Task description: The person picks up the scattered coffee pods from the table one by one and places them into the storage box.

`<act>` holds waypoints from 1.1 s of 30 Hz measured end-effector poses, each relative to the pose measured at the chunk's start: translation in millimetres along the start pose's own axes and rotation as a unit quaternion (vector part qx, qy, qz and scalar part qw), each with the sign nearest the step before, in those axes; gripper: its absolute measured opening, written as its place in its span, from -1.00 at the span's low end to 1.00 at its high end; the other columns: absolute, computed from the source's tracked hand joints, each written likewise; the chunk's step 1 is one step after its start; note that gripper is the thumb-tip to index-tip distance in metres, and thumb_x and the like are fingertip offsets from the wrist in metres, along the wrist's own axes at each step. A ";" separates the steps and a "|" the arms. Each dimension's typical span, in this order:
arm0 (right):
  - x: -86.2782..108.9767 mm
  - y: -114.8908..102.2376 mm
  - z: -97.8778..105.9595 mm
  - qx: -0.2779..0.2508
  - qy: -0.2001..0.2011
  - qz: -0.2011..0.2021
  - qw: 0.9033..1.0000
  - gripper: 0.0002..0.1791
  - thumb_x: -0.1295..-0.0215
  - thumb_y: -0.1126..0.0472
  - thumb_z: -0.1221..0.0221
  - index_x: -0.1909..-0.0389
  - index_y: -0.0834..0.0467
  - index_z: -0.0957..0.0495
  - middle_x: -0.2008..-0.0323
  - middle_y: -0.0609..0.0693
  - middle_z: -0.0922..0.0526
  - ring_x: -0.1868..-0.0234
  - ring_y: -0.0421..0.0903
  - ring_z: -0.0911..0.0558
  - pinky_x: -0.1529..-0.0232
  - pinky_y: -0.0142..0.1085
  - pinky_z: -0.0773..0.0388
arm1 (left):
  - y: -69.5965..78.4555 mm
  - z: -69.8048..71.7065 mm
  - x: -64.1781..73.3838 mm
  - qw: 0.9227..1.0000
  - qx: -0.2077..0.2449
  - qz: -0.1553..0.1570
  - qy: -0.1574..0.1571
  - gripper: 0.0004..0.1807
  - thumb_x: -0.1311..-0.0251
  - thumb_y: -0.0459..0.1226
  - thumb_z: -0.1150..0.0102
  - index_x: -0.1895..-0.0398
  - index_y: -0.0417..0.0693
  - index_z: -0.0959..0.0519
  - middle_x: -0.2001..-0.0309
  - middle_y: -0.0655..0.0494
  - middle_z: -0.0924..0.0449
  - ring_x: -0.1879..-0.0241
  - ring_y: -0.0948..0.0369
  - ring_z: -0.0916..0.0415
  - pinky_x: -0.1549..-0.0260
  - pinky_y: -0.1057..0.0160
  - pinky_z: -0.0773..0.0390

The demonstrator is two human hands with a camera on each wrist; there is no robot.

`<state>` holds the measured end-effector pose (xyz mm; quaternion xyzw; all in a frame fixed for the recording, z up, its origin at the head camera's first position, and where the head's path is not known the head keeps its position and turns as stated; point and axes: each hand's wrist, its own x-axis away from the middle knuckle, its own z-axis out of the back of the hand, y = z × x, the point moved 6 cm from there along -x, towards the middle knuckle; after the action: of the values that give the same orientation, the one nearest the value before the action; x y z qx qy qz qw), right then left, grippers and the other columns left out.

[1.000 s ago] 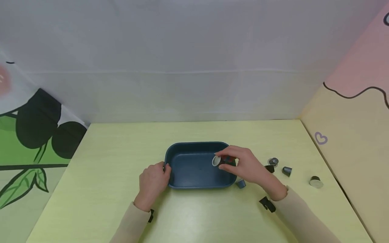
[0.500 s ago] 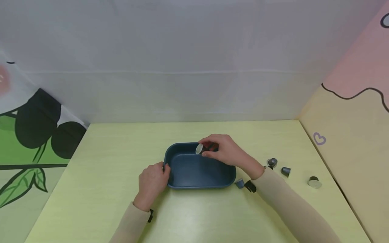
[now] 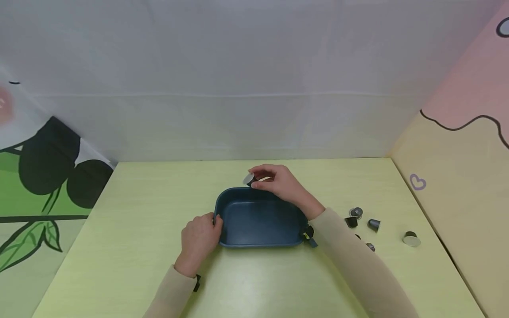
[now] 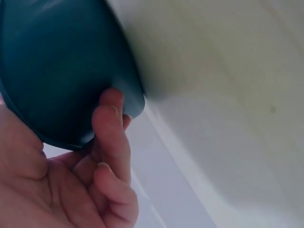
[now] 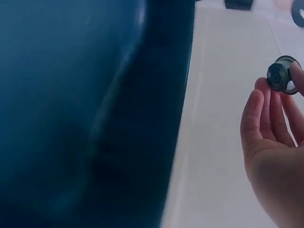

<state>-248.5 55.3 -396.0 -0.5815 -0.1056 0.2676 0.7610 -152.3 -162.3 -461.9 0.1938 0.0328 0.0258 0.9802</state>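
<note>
A dark coffee capsule with a pale lid (image 3: 249,179) is pinched between the thumb and fingers of my right hand (image 3: 278,182), just above the far rim of a blue tray (image 3: 260,244). In the right wrist view the capsule (image 5: 280,76) shows its dark ridged base. My left hand (image 3: 200,236) grips the tray's left rim, thumb over the edge. In the left wrist view, fingers (image 4: 111,137) curl against the tray's outer wall (image 4: 61,71). The visible part of the tray's floor is bare; my right hand and sleeve cover its far right part.
Several more capsules lie on the table right of the tray: a dark one (image 3: 351,221), a silver-topped one (image 3: 357,213), a grey-blue one (image 3: 374,225) and one with a pale lid (image 3: 412,239). A white wall (image 3: 254,128) stands behind the table.
My right hand has carried the capsule left and away from me, from over the tray's right side to its far rim. My left hand and the tray have stayed put.
</note>
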 end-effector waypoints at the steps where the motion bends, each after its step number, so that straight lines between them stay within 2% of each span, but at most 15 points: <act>1: -1.1 2.8 0.5 -0.016 0.005 -0.007 1.000 -0.57 -0.28 0.31 -0.31 -0.16 0.28 -0.57 0.02 0.11 -0.66 -0.01 -0.02 -0.63 0.03 -0.20 -0.59 | 0.2 -0.2 0.0 1.000 0.001 -0.002 0.002 -0.57 -0.36 -0.17 0.03 0.73 -0.01 -0.34 0.75 0.06 -0.31 0.77 0.10 -0.30 0.79 0.16 -0.24; 4: -2.7 11.1 3.4 -0.041 0.016 -0.020 0.999 -0.57 -0.30 0.31 -0.29 -0.18 0.28 -0.55 0.00 0.12 -0.65 -0.03 0.00 -0.63 0.02 -0.18 -0.59 | 0.7 -1.0 0.0 1.000 0.002 -0.003 0.005 -0.57 -0.36 -0.17 0.03 0.74 -0.01 -0.34 0.75 0.05 -0.31 0.77 0.10 -0.30 0.79 0.15 -0.25; 6: -3.0 15.2 5.6 -0.036 0.017 -0.018 0.999 -0.56 -0.29 0.31 -0.30 -0.18 0.30 -0.55 0.01 0.13 -0.66 -0.02 0.00 -0.63 0.02 -0.18 -0.59 | 1.4 -1.3 0.3 1.000 0.004 -0.001 0.004 -0.57 -0.36 -0.17 0.03 0.74 -0.01 -0.34 0.75 0.05 -0.31 0.77 0.09 -0.30 0.79 0.16 -0.26; 8: -3.1 18.1 7.1 -0.007 0.012 -0.006 1.000 -0.57 -0.28 0.30 -0.31 -0.17 0.27 -0.57 0.03 0.10 -0.66 0.00 -0.02 -0.64 0.04 -0.20 -0.59 | 1.8 -1.4 0.7 1.000 0.005 0.001 0.003 -0.56 -0.36 -0.17 0.03 0.74 -0.01 -0.34 0.75 0.05 -0.31 0.77 0.09 -0.30 0.79 0.16 -0.26; 11: -3.1 19.1 7.0 0.065 -0.002 0.025 0.998 -0.57 -0.26 0.28 -0.34 -0.15 0.24 -0.59 0.05 0.05 -0.68 0.03 -0.07 -0.65 0.04 -0.22 -0.59 | 2.6 -0.7 1.1 1.000 0.006 0.003 0.005 -0.56 -0.35 -0.17 0.04 0.75 -0.01 -0.33 0.76 0.05 -0.30 0.78 0.09 -0.30 0.79 0.16 -0.25; 13: -3.1 18.7 5.7 0.118 -0.015 0.046 0.992 -0.56 -0.24 0.27 -0.35 -0.15 0.24 -0.60 0.06 0.04 -0.68 0.05 -0.08 -0.66 0.04 -0.21 -0.59 | 3.1 -0.2 1.0 1.000 0.006 0.002 0.009 -0.56 -0.34 -0.17 0.03 0.76 -0.01 -0.32 0.76 0.05 -0.30 0.78 0.09 -0.29 0.79 0.16 -0.25; 16: -2.8 17.2 1.3 0.192 -0.048 0.062 0.978 -0.55 -0.24 0.26 -0.36 -0.15 0.25 -0.60 0.08 0.01 -0.68 0.05 -0.10 -0.66 0.04 -0.25 -0.59 | 4.0 0.0 0.4 1.000 0.006 0.000 0.014 -0.56 -0.34 -0.17 0.03 0.76 -0.01 -0.32 0.77 0.05 -0.29 0.79 0.10 -0.29 0.80 0.16 -0.24; 21: -3.1 17.8 -9.9 0.291 -0.119 0.064 0.947 -0.56 -0.26 0.21 -0.35 -0.16 0.17 -0.61 0.05 -0.04 -0.67 0.05 -0.15 -0.64 0.06 -0.35 -0.54 | 4.4 -1.4 0.1 1.000 0.004 0.001 0.012 -0.56 -0.34 -0.17 0.03 0.76 -0.01 -0.33 0.76 0.05 -0.30 0.79 0.10 -0.29 0.80 0.16 -0.24; 23: -4.1 20.2 -12.5 0.310 -0.135 0.062 0.939 -0.57 -0.26 0.20 -0.35 -0.16 0.14 -0.62 0.04 -0.05 -0.66 0.06 -0.16 -0.64 0.07 -0.35 -0.53 | 4.3 -1.8 0.2 1.000 0.003 0.003 0.009 -0.56 -0.34 -0.16 0.03 0.76 -0.01 -0.33 0.76 0.05 -0.30 0.78 0.10 -0.30 0.79 0.15 -0.24; 30: -7.3 23.8 -15.7 0.320 -0.155 0.060 0.933 -0.58 -0.25 0.22 -0.37 -0.14 0.15 -0.64 0.00 -0.04 -0.67 0.03 -0.15 -0.64 0.05 -0.32 -0.52 | 3.3 -0.9 0.1 1.000 0.004 0.004 0.013 -0.55 -0.33 -0.16 0.03 0.77 -0.02 -0.33 0.76 0.05 -0.30 0.78 0.09 -0.30 0.79 0.15 -0.25; 33: -8.0 23.7 -16.7 0.332 -0.161 0.067 0.927 -0.57 -0.25 0.20 -0.37 -0.14 0.13 -0.64 -0.03 -0.05 -0.67 0.00 -0.16 -0.64 0.04 -0.34 -0.52 | 3.2 -0.5 -0.1 1.000 0.004 0.003 0.015 -0.56 -0.33 -0.16 0.03 0.77 -0.01 -0.33 0.76 0.05 -0.31 0.78 0.09 -0.30 0.79 0.15 -0.25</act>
<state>-254.1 41.5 -422.1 -0.2501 -0.0925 0.4274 0.8638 -152.6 -159.2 -461.1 0.1972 0.0473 0.0316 0.9787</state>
